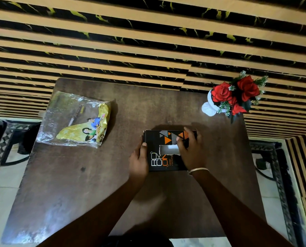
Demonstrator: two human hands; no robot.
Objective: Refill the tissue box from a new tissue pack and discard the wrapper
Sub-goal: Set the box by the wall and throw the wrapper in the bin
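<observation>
Here, a wall of tan and black marbled stripes (pixel 148 41) fills the upper half of the head view, and below it a dark brown counter (pixel 95 175) runs toward the camera, glossy patches showing along its near left corner. Pale floor tiles (pixel 4 202) and dark patterned ironwork (pixel 280 175) flank it on both sides.

Next in size is the wrapper (pixel 75 120) — crumpled clear and yellow plastic printed with cartoon figures — lying flat on the far left of the counter, well apart from both hands. Whether any tissues are inside it cannot be told.

The tissue box (pixel 163 150), black with orange and grey triangles and white and orange lettering, lies flat on the counter right of centre, its top face up. A rectangular slot in that face shows something pale inside.

A white vase of red roses (pixel 234 97) stands at the counter's far right corner, well apart from the box.

The left hand (pixel 139 157) is cupped against the box's left side, thumb laid on the top edge, fingers hidden behind the side. The right hand (pixel 191 150) is spread over the right half of the box, fingers curled across the top — the thumb near the slot's right end. Together the hands grip the box from both sides. A thin metal bangle (pixel 198 170) circles the right wrist.
</observation>
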